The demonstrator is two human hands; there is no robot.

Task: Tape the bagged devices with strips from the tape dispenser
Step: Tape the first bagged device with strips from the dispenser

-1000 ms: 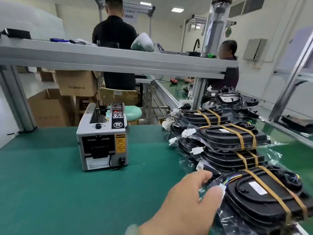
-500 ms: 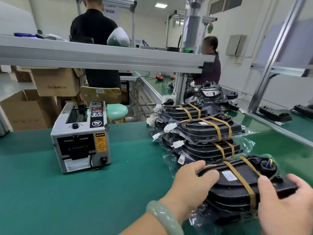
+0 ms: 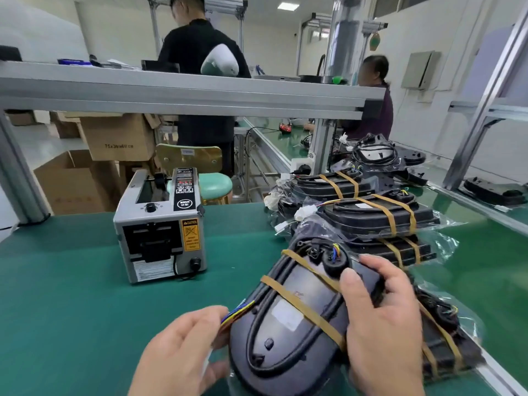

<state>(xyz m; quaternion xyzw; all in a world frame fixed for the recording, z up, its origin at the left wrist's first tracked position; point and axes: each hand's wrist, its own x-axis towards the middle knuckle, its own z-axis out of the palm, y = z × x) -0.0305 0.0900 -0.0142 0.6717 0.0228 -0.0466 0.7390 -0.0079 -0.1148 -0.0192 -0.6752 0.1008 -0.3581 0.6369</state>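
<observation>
A black bagged device [image 3: 288, 318] with two tan bands across it is lifted and tilted toward me in the lower middle. My right hand [image 3: 383, 318] grips its right side, thumb on top and fingers curled over the far edge. My left hand [image 3: 183, 352] holds its left end near the coloured wires [image 3: 237, 312]. The grey tape dispenser [image 3: 163, 224] stands on the green mat to the left, apart from both hands. I cannot make out a strip at its mouth.
Several more banded bagged devices [image 3: 371, 215] are stacked on the right of the green mat [image 3: 71, 295], one under my right hand. An aluminium shelf rail [image 3: 183, 95] crosses overhead. Two people work behind it, with cardboard boxes [image 3: 120, 135] and a stool beyond.
Both hands have picked the near device off the pile, turned it lengthwise toward me and brought it left and closer. The camera view shifted right.
</observation>
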